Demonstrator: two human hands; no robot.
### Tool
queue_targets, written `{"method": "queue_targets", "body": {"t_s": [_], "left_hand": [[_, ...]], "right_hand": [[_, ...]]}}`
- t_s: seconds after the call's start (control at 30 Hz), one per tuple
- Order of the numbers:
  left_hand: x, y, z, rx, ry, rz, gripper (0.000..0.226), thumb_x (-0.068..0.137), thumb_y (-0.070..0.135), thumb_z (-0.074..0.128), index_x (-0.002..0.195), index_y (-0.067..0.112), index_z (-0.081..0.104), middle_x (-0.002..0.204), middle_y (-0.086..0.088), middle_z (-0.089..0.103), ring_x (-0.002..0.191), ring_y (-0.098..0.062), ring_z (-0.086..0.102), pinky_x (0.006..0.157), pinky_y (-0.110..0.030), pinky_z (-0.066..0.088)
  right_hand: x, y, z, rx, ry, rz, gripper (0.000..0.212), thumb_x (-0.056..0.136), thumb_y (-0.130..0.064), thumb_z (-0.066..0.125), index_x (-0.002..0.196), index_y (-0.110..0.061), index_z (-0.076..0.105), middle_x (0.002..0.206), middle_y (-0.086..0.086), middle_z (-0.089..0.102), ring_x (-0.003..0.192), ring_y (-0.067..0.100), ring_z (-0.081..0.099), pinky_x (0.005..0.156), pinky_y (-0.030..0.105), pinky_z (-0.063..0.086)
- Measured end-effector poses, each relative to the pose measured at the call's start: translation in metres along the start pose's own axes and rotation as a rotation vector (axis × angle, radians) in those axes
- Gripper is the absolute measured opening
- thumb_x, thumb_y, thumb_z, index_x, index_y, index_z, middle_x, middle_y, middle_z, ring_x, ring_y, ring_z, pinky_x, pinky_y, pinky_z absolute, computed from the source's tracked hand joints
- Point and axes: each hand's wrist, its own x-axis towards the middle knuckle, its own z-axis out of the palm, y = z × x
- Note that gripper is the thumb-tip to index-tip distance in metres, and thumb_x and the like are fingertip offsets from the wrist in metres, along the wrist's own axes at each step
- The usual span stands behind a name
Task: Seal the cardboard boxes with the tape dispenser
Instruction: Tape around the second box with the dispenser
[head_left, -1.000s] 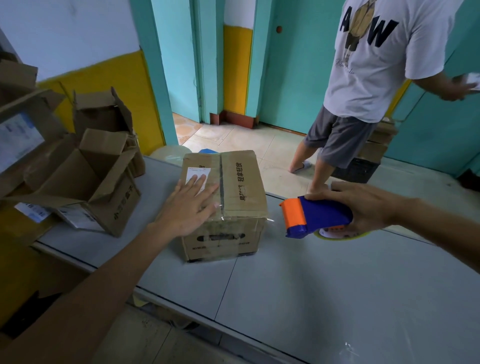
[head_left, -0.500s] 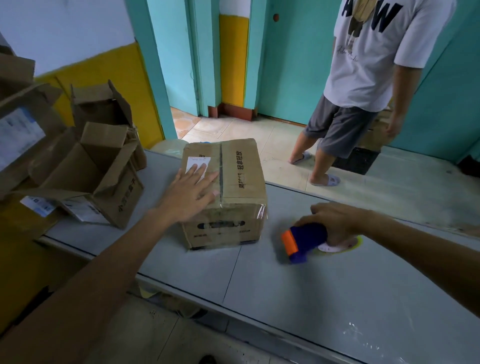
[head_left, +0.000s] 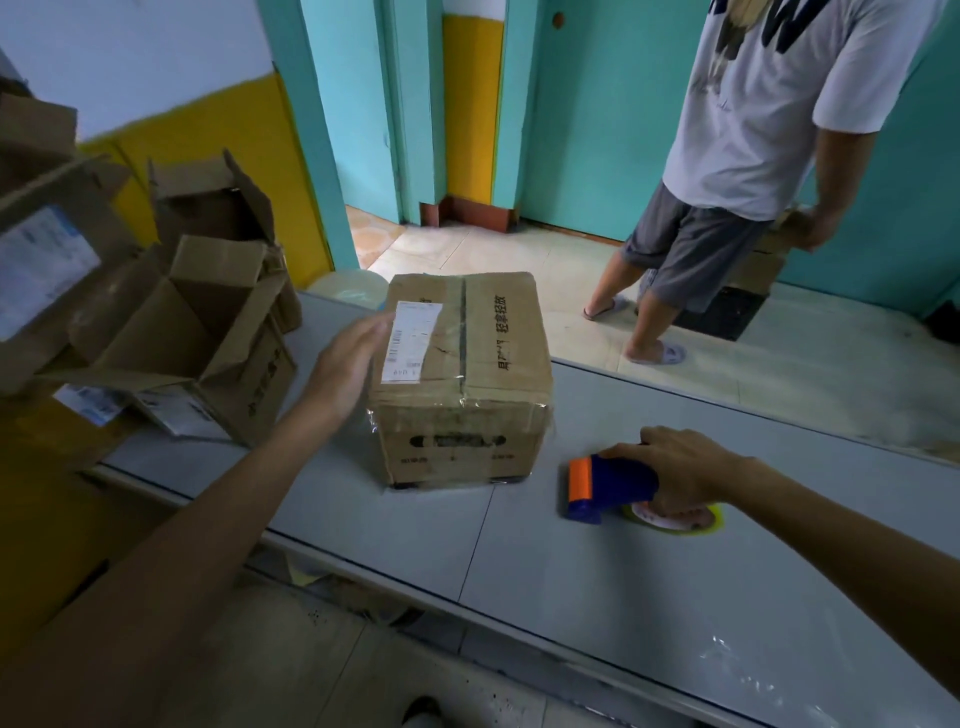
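Observation:
A closed cardboard box (head_left: 488, 364) with clear tape along its top seam and a white label stands on the grey table (head_left: 649, 582). My left hand (head_left: 345, 364), fingers straight, is at the box's left top edge beside the label. The blue and orange tape dispenser (head_left: 605, 486) lies on the table to the right of the box, its yellow-rimmed tape roll under my fingers. My right hand (head_left: 675, 467) grips the dispenser from above.
Several open, empty cardboard boxes (head_left: 208, 332) are piled at the table's left end. A person in a white shirt and grey shorts (head_left: 727, 171) stands on the tiled floor beyond the table, holding a box at the right.
My right hand brought the dispenser down from the air onto the table. My left hand slid off the box top to its left edge. The person behind shifted right.

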Motion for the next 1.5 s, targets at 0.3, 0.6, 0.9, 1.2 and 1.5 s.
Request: {"method": "queue_targets", "body": {"t_s": [0.3, 0.6, 0.9, 1.2, 1.5], "left_hand": [[-0.026, -0.025, -0.02, 0.07, 0.132, -0.071, 0.021, 0.092, 0.009, 0.054, 0.11, 0.016, 0.058, 0.095, -0.002, 0.059, 0.086, -0.016, 0.056, 0.078, -0.029, 0.042], [-0.037, -0.024, -0.016, -0.002, -0.032, -0.033, 0.021, 0.097, 0.014, 0.044, 0.112, 0.025, 0.053, 0.074, -0.002, 0.058, 0.074, -0.014, 0.059, 0.072, -0.028, 0.048], [-0.045, -0.026, -0.027, 0.167, -0.174, 0.126, 0.04, 0.086, 0.003, 0.06, 0.107, 0.036, 0.055, 0.085, 0.002, 0.059, 0.082, -0.008, 0.059, 0.074, -0.014, 0.046], [-0.047, -0.041, -0.018, 0.584, 0.016, 0.569, 0.029, 0.069, -0.01, 0.072, 0.095, -0.001, 0.064, 0.086, -0.007, 0.06, 0.075, -0.008, 0.057, 0.069, -0.015, 0.049], [-0.05, -0.039, -0.015, 0.439, 0.036, 0.485, 0.041, 0.076, 0.041, 0.061, 0.095, 0.005, 0.063, 0.086, -0.001, 0.056, 0.073, -0.006, 0.05, 0.067, -0.01, 0.044]], "right_hand": [[0.002, -0.003, -0.006, 0.228, 0.108, 0.1, 0.062, 0.085, -0.061, 0.051, 0.141, -0.04, 0.032, 0.138, 0.003, 0.04, 0.127, 0.022, 0.034, 0.1, 0.04, 0.035], [0.007, -0.065, -0.071, 1.107, 0.523, -0.025, 0.013, 0.095, -0.027, 0.052, 0.099, -0.014, 0.05, 0.088, 0.006, 0.065, 0.077, 0.017, 0.062, 0.073, 0.033, 0.053], [0.006, -0.056, -0.073, 0.963, 0.464, -0.13, 0.034, 0.079, -0.01, 0.073, 0.098, -0.028, 0.051, 0.087, 0.0, 0.064, 0.079, 0.013, 0.062, 0.075, 0.02, 0.053], [0.018, -0.068, -0.072, 0.736, 0.612, -0.146, 0.029, 0.08, -0.014, 0.072, 0.1, -0.013, 0.051, 0.075, -0.012, 0.051, 0.07, 0.003, 0.052, 0.06, 0.012, 0.044], [0.014, -0.059, -0.079, 0.968, 0.395, -0.122, 0.031, 0.08, -0.027, 0.073, 0.098, -0.021, 0.049, 0.089, 0.003, 0.059, 0.078, 0.018, 0.056, 0.069, 0.025, 0.049]]}}
